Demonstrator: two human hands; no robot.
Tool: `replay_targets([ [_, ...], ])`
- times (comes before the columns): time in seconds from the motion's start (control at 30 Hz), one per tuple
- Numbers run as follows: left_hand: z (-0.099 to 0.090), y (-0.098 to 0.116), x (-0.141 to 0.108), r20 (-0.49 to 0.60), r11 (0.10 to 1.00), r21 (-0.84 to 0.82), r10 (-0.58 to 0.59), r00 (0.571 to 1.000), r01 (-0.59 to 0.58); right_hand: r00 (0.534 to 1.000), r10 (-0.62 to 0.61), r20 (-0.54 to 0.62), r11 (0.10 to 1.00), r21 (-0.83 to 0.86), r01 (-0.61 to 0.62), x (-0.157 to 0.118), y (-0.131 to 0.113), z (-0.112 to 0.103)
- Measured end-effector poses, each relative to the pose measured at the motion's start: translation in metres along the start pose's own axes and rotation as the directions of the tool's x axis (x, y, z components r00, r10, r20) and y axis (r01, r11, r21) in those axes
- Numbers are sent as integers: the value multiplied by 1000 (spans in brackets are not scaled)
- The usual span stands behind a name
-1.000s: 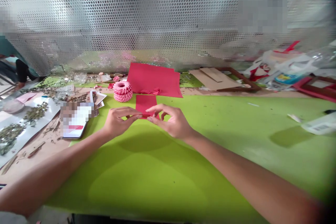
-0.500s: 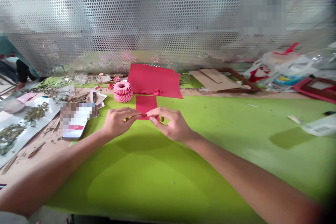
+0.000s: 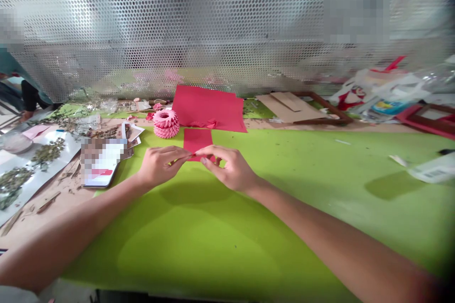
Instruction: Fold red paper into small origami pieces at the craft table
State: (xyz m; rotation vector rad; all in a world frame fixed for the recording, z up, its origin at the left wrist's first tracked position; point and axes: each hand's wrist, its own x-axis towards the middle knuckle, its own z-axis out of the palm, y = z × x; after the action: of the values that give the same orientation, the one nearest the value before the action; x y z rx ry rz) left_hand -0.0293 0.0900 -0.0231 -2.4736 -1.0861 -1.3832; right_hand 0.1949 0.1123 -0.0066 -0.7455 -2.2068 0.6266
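A small red folded piece of paper (image 3: 193,155) is pinched between the fingertips of both hands. My left hand (image 3: 158,164) grips its left end with thumb and fingers closed. On the other end my right hand (image 3: 232,166) is closed, thumb below and fingers curved over. The fingers cover most of this piece, so its folds cannot be made out. Just behind my fingertips a red paper square (image 3: 197,138) lies on the green table. Beyond it is a large red paper sheet (image 3: 209,108), and to the left stands a pink ring of pleated paper (image 3: 166,125).
A phone (image 3: 101,170) and dried plants on white paper (image 3: 50,151) occupy the left side. Cardboard (image 3: 295,109), a wooden frame (image 3: 336,112) and a plastic bag (image 3: 386,94) sit at the back right. A white bottle (image 3: 435,169) lies at right. Perforated metal (image 3: 199,23) rises behind.
The fingertips of my right hand have shifted slightly left, closer to my left hand. Both hands keep their pinch on the small red folded piece of paper.
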Motion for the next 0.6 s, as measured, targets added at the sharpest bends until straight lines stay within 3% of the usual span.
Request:
replay_targets([
  [0.1, 0, -2, 1, 9, 998, 56, 6, 1000, -7, 1000, 17, 8, 996, -88, -16, 0, 1, 0],
  [0.27, -3, -7, 3, 43, 990, 137, 6, 999, -12, 998, 37, 48, 918, -396, -15, 1, 13, -4],
  [0.33, -4, -8, 4, 22, 993, 113, -19, 1000, 17, 995, 83, 58, 906, -420, -51, 2, 17, -6],
  [0.47, -3, -1, 5, -58, 981, -74, -183, 981, 178, 992, 126, 18, 983, -137, -122, 4, 13, -3],
  [0.6, 2, 16, 7, -44, 906, -267, -350, 936, 327, 983, 178, -51, 979, 110, -171, 2, -2, 5],
])
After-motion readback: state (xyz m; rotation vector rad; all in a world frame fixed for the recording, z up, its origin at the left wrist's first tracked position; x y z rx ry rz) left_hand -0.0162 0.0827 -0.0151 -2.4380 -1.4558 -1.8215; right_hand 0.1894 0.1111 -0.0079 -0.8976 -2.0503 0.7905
